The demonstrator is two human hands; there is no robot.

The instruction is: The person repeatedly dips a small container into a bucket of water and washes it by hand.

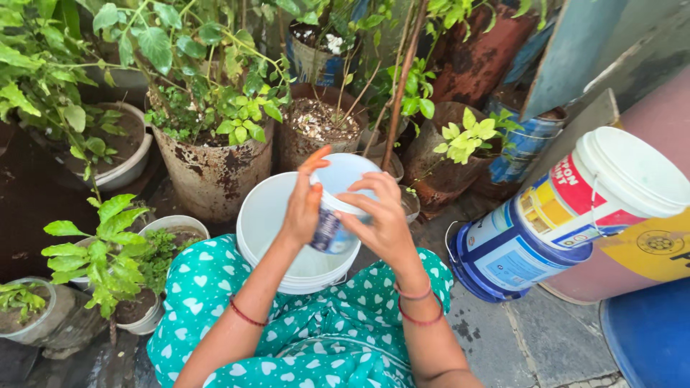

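A small clear plastic container [333, 215] with a pale lid and a blue label is held between both hands, above a white bucket [259, 215]. My left hand [303, 201] grips its left side, fingers up along the lid. My right hand [382, 219] wraps the right side and lid edge. The bucket stands on the ground between my knees, which are covered by teal cloth with white hearts [208, 287].
Rusty metal pots with green plants [215, 169] crowd the back and left. Small potted plants [108, 251] stand at the left. A blue and white paint bucket [503, 251] and a white lidded bucket [611, 183] lie tilted at the right, on stone paving [532, 338].
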